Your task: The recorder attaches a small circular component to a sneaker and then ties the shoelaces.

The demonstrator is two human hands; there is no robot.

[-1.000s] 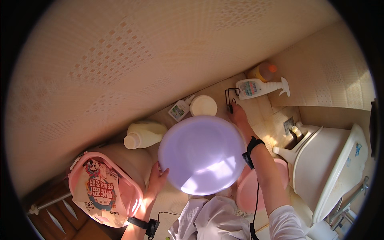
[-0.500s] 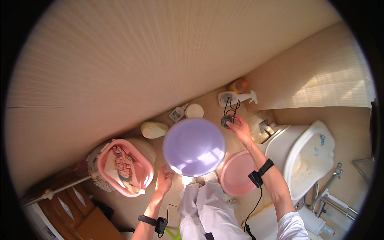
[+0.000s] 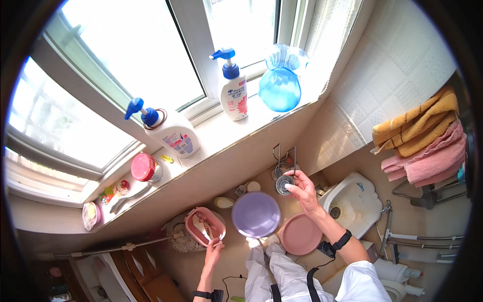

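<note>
My right hand is raised in front of the wall below the window sill. It pinches a dark wire suction-cup holder by its round clear cup, and the two wire prongs stand upward. My left hand is lower and farther left, its fingers loosely apart with nothing visible in them. It appears beside the near rim of a pink basin, which has a printed packet inside; whether it touches the rim I cannot tell. Between my hands, a purple basin sits before my feet.
On the sill stand a pump bottle, a larger pump bottle, a blue vase and a red-lidded jar. A round pink basin and a white sink are to the right. Towels hang at far right.
The view has tilted up, bringing the window, sill and towels into sight. My right hand has lifted with the suction-cup holder, and my left hand now appears beside the pink basin.
</note>
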